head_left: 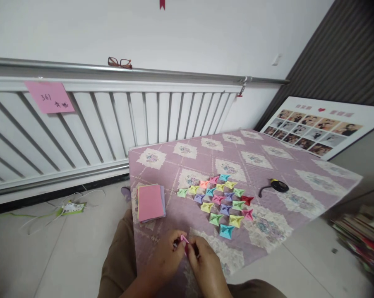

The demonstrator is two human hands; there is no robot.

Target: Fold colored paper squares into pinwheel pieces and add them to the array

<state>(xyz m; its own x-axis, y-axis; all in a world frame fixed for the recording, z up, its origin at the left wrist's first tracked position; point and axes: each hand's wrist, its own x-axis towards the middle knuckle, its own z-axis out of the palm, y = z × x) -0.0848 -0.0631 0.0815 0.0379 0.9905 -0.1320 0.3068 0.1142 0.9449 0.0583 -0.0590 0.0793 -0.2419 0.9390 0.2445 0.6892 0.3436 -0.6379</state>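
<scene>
Between my two hands, low in the head view, is a small folded piece of pink paper [185, 239]. The fingers of my left hand [170, 253] pinch it from the left, and my right hand [205, 258] grips it from the right; the fingers partly hide its shape. Beyond my hands, several folded paper pieces in blue, green, yellow, purple, pink and red lie in slanting rows, the nearest being a blue folded paper piece [226, 231]. To the left rests a stack of coloured paper sheets [151, 202], a pink one on top.
A purple patterned cloth [174, 165] covers the table. A black object with a yellow part [279, 186] lies to the right. Glasses [120, 63] rest on the pipe above the white radiator [168, 116]. A photo board [311, 126] leans at the back right; a power strip [73, 207] lies on the floor.
</scene>
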